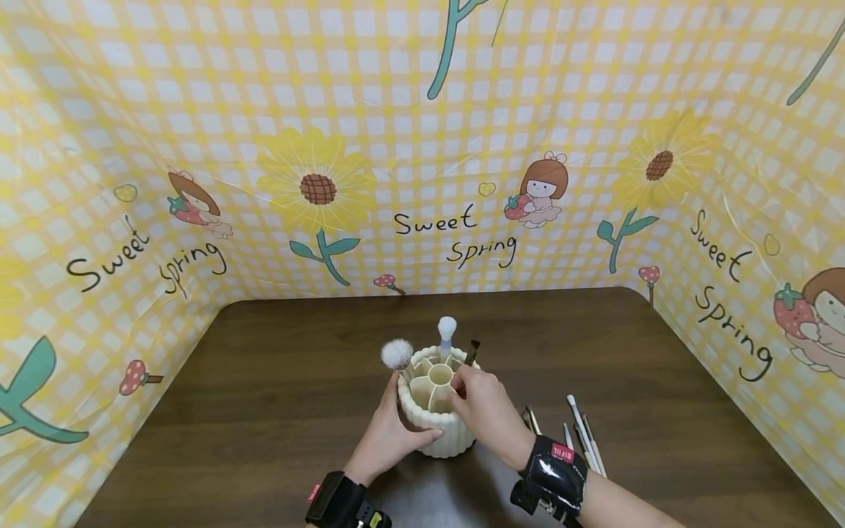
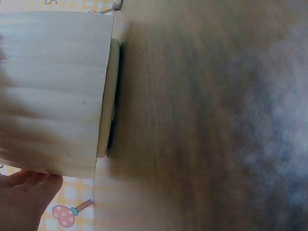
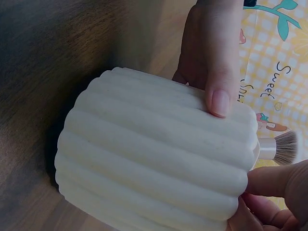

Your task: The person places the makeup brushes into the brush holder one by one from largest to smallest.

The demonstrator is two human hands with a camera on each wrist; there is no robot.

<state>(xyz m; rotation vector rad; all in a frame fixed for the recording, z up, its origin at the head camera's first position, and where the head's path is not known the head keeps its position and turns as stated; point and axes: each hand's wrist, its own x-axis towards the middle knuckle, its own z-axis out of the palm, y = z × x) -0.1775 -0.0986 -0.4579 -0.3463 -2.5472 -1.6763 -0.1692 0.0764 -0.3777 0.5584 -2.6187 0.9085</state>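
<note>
- We see a creased, yellow-and-white checked cloth (image 1: 396, 95) hanging around the scene.
- The dark brown, wood-grained worktop (image 1: 297, 367) is smooth and flat.
- Near its middle stands the round, cream, deeply ribbed brush holder (image 1: 450, 438), upright, seemingly hard plastic, with petal-like compartments about a central ring.
- The left hand (image 1: 385, 434) curves round its side; we should brace firmly there against tipping.
- The right hand (image 1: 492, 412) bunches its fingers at the rim; whether they pinch a brush, we cannot tell. We would lower handles straight, sparing the bristles.
- Slender, pale-handled brushes (image 1: 584, 433) lie right of the holder.
- A fluffy, grey-white brush (image 1: 397, 353) leans out left, a smooth white-headed brush (image 1: 447, 330) rises behind, and a thin, dark-tipped brush (image 1: 472, 352) shows beside the right hand.
</note>
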